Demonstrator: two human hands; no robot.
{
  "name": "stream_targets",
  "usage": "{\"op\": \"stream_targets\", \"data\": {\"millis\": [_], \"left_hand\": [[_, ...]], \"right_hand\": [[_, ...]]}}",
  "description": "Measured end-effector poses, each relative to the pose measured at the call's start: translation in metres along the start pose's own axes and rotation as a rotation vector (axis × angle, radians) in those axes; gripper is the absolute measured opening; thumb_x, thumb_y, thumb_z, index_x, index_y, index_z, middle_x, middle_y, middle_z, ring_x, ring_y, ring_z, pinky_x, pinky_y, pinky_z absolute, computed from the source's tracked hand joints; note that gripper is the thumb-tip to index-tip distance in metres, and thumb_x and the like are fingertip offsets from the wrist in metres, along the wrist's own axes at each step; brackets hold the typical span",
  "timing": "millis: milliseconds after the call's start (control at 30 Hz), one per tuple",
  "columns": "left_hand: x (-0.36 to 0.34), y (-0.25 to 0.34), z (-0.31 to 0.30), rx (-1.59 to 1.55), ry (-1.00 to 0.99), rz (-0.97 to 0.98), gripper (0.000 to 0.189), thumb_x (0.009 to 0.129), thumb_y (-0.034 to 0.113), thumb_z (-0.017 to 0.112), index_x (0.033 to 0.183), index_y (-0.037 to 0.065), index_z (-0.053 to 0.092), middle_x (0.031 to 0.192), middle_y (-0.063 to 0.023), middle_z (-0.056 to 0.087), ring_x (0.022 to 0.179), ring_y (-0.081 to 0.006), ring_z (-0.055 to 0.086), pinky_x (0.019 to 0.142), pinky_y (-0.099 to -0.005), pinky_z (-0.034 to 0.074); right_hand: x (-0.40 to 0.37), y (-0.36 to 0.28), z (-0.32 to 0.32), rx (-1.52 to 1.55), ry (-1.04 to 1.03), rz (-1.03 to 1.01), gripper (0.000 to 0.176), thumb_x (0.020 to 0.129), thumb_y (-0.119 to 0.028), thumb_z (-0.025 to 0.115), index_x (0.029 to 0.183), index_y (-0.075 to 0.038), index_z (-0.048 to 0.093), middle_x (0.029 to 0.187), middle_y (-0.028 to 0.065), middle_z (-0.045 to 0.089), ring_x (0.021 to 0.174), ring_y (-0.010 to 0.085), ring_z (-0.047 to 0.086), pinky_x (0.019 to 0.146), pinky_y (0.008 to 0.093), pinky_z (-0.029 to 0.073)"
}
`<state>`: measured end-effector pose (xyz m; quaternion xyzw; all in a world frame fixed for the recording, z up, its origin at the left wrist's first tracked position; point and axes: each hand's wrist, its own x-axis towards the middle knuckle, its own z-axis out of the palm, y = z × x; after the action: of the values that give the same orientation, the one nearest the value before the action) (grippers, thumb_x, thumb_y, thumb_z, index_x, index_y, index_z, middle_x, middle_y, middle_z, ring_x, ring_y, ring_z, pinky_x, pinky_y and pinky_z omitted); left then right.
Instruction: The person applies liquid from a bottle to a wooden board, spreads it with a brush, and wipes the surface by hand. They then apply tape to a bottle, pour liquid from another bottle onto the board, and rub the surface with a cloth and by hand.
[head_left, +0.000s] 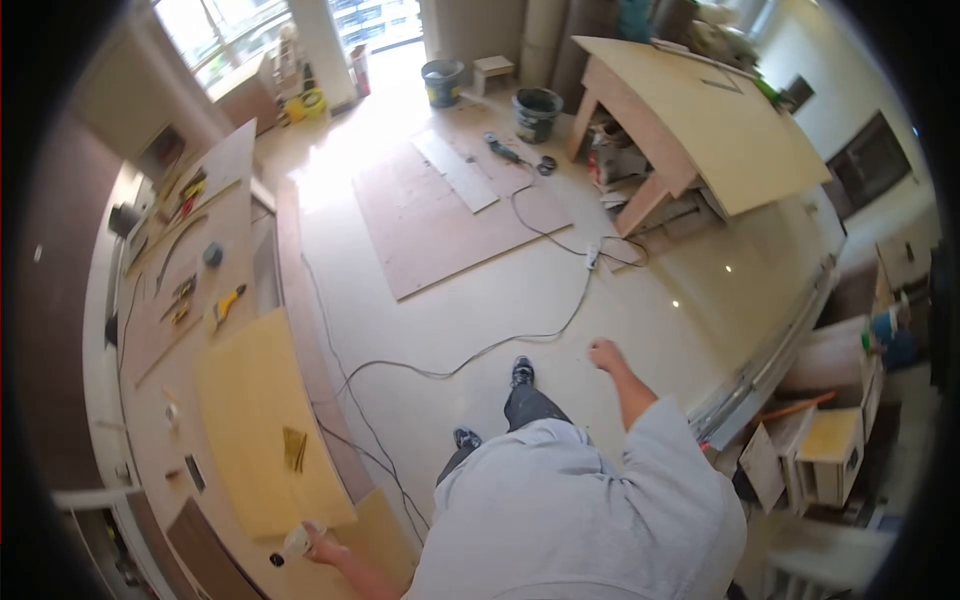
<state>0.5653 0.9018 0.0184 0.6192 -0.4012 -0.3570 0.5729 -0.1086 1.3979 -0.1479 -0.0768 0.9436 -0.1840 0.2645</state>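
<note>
Floor, pale and glossy, stretches beneath the right hand, which is loosely clenched with nothing showing in it. The surface runs forward from the left hand and carries a yellowish plywood sheet just ahead of it. A dark power cable winds between the hands, near the shoes; a careless step could snag it and cause a trip. The left hand grasps a pale, black-ended bottle by the sheet's near edge; a loosened grip might drop or spill it.
</note>
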Motion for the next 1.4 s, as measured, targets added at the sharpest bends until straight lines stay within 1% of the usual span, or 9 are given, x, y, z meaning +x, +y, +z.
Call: {"op": "stream_targets", "data": {"millis": [100, 200, 500, 667, 867, 1167, 1267, 1300, 1400], "left_hand": [[0.054, -0.019, 0.003, 0.144, 0.293, -0.187, 0.058, 0.085, 0.021, 0.090, 0.128, -0.007, 0.063, 0.122, -0.0161, 0.070, 0.097, -0.0270, 0.069, 0.089, -0.0443, 0.060], [0.060, -0.013, 0.018, 0.616, 0.241, -0.251, 0.065, 0.090, 0.031, 0.085, 0.138, -0.004, 0.057, 0.119, -0.0170, 0.069, 0.102, -0.0294, 0.066, 0.091, -0.0497, 0.057], [-0.023, -0.044, 0.152, 0.669, -0.344, 0.145, 0.064, 0.093, 0.028, 0.081, 0.143, 0.001, 0.053, 0.130, -0.0186, 0.062, 0.111, -0.0305, 0.063, 0.094, -0.0501, 0.056], [-0.109, -0.044, 0.193, 0.684, -0.701, 0.134, 0.063, 0.094, 0.027, 0.079, 0.147, 0.004, 0.051, 0.136, -0.0195, 0.059, 0.116, -0.0311, 0.062, 0.096, -0.0504, 0.055], [-0.242, -0.053, 0.213, 0.845, -1.041, -0.090, 0.064, 0.096, 0.025, 0.076, 0.150, 0.008, 0.049, 0.143, -0.0206, 0.055, 0.121, -0.0318, 0.060, 0.098, -0.0507, 0.054], [-0.463, -0.048, 0.334, 0.884, -1.640, -0.333, 0.065, 0.098, 0.023, 0.072, 0.156, 0.013, 0.045, 0.154, -0.0222, 0.048, 0.130, -0.0329, 0.057, 0.101, -0.0511, 0.052], [-0.586, -0.001, 0.394, 0.942, -1.938, -0.074, 0.065, 0.101, 0.028, 0.068, 0.159, 0.012, 0.042, 0.157, -0.0231, 0.047, 0.136, -0.0337, 0.053, 0.105, -0.0545, 0.048], [-0.623, 0.010, 0.412, 0.957, -1.960, 0.070, 0.070, 0.094, 0.022, 0.074, 0.156, 0.009, 0.045, 0.148, -0.0225, 0.056, 0.122, -0.0291, 0.059, 0.096, -0.0525, 0.053], [-0.701, 0.009, 0.465, 0.980, -2.138, 0.419, 0.067, 0.089, 0.007, 0.072, 0.153, 0.009, 0.052, 0.143, -0.0272, 0.060, 0.125, -0.0357, 0.064, 0.093, -0.0474, 0.057]], "right_hand": [[-0.062, 0.102, -0.041, 0.031, 0.336, 0.352, 0.022, 0.091, -0.017, 0.056, 0.099, -0.004, 0.072, 0.078, 0.0172, 0.074, 0.063, 0.0253, 0.073, 0.058, 0.0417, 0.059], [-0.175, 0.108, -0.058, 0.403, 0.393, 0.548, 0.020, 0.094, -0.019, 0.056, 0.100, -0.005, 0.069, 0.079, 0.0147, 0.074, 0.064, 0.0219, 0.074, 0.056, 0.0386, 0.059], [-0.377, 0.114, 0.063, 0.397, -0.304, 0.769, 0.028, 0.093, -0.024, 0.062, 0.111, -0.005, 0.070, 0.093, 0.0097, 0.076, 0.073, 0.0214, 0.075, 0.063, 0.0368, 0.062], [-0.379, 0.184, 0.070, 0.516, -0.261, 0.832, 0.026, 0.092, -0.021, 0.061, 0.112, -0.006, 0.071, 0.092, 0.0110, 0.075, 0.072, 0.0215, 0.074, 0.063, 0.0374, 0.060], [-0.311, 0.260, 0.026, 0.487, 0.385, 0.502, 0.016, 0.091, -0.014, 0.060, 0.100, -0.008, 0.072, 0.081, 0.0127, 0.075, 0.064, 0.0217, 0.073, 0.058, 0.0379, 0.059], [-0.298, 0.368, -0.061, 0.792, 0.115, 0.782, 0.046, 0.103, -0.043, 0.056, 0.089, -0.002, 0.073, 0.067, 0.0112, 0.072, 0.052, 0.0199, 0.068, 0.053, 0.0339, 0.057], [-0.310, 0.409, -0.067, 1.026, 0.179, 0.875, 0.052, 0.103, -0.050, 0.058, 0.094, -0.001, 0.073, 0.070, 0.0117, 0.073, 0.055, 0.0198, 0.069, 0.054, 0.0339, 0.057], [-0.311, 0.425, -0.066, 1.052, 0.229, 0.905, 0.050, 0.103, -0.048, 0.058, 0.096, -0.001, 0.073, 0.073, 0.0120, 0.073, 0.057, 0.0198, 0.069, 0.054, 0.0342, 0.057], [-0.317, 0.475, -0.054, 1.081, 0.290, 0.995, 0.043, 0.101, -0.041, 0.061, 0.102, 0.001, 0.072, 0.079, 0.0130, 0.074, 0.060, 0.0200, 0.071, 0.055, 0.0345, 0.057]]}}
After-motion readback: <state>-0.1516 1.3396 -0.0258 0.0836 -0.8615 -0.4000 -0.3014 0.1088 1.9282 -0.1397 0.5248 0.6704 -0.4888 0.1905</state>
